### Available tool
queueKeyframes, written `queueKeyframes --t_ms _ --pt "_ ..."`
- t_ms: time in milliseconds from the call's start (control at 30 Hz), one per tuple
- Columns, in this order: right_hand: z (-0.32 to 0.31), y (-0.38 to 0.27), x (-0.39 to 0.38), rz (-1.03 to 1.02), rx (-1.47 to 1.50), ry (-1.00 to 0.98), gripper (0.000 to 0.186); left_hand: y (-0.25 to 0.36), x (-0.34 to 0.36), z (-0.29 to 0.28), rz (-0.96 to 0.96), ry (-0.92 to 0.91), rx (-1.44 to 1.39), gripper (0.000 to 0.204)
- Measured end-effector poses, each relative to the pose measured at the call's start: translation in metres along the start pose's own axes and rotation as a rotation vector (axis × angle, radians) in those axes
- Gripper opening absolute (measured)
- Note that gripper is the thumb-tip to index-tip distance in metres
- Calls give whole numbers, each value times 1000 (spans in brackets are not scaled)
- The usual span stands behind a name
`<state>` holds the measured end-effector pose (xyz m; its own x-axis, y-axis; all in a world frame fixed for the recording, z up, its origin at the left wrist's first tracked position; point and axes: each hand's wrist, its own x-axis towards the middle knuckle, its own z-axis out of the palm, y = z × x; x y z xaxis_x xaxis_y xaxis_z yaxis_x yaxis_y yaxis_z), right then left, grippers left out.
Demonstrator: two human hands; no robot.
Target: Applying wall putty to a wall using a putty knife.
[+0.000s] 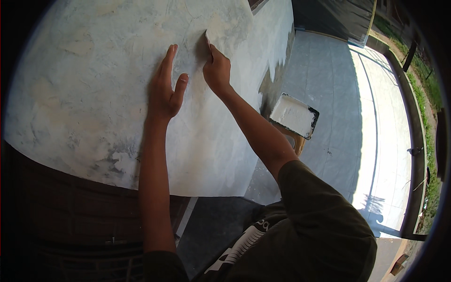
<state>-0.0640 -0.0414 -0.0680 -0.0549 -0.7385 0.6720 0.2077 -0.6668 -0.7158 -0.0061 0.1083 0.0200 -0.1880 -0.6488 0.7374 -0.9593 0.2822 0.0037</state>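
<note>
A patchy white and grey wall (94,70) with uneven skim coating fills the left and middle. Flat against it, or very near it, is my left hand (165,94), its fingers stretched upward and its thumb apart. To the right and a little higher, my right hand (217,70) is closed around a thin, flat scraper (208,39). The scraper's pale edge stands out above the fingers at the wall; its handle is hidden in the grip. Some white residue shows on my left thumb tip.
A white-coated paint tray (293,115) with a black rim rests on a wooden stool (297,140) beside the wall. Grey floor tiles (324,94) run along the right, sunlit toward a low kerb (413,141). A dark sheet (333,16) hangs at the far end.
</note>
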Motion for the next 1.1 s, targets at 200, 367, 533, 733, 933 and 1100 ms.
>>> queueKeyframes --t_ms 200,367,533,733,933,1100 --pt "-7 -34 -89 -199 136 -102 49 1 1 0 -1 8 -36 71" --pt "-50 -27 -139 20 273 -239 38 0 -1 -1 10 -3 -27 72" --pt "-28 -14 -60 102 186 54 40 0 -1 -3 2 28 -47 72" --pt "24 -39 -87 -146 78 -78 53 4 2 -3 -12 75 -158 73" --pt "-53 -31 -172 90 257 -320 52 5 4 -18 -43 7 -69 73" --pt "-63 -9 -132 488 259 -115 33 5 4 -15 -34 -101 46 75"
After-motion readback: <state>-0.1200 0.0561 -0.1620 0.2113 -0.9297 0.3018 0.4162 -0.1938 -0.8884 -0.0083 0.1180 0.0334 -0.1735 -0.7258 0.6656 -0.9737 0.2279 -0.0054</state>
